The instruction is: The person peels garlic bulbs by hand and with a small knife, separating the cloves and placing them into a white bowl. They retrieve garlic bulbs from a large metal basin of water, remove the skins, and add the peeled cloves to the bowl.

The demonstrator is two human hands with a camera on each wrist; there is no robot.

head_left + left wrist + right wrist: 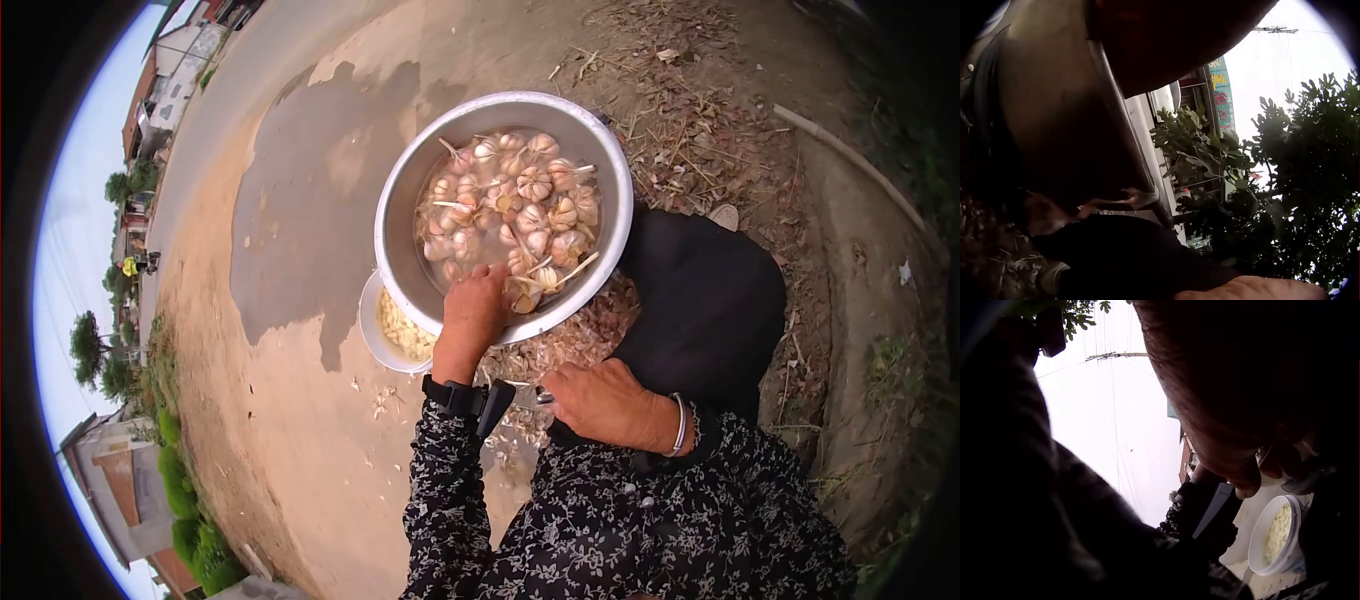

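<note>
A large metal basin [388, 232] holds whole garlic bulbs [530, 215] in cloudy water. My left hand [475, 312] reaches over its near rim, fingers bent down beside the bulbs; its fingertips are hidden, and I cannot tell whether they grip one. Lower right, in front of the body, my right hand [605, 403] grips a small knife [544, 394], its thin blade pointing left. In the right wrist view, the fingers are dark around the metal of the knife [1302, 482]. A white bucket [1254, 547] of peeled garlic cloves [400, 330] stands left of the basin, partly under its rim.
Garlic skins [570, 350] litter the ground below the basin. A black-clad knee [705, 295] is close at the basin's right. Dry leaves [680, 130] and a long stick [850, 155] lie farther right. A wet patch [300, 200] darkens the ground at left.
</note>
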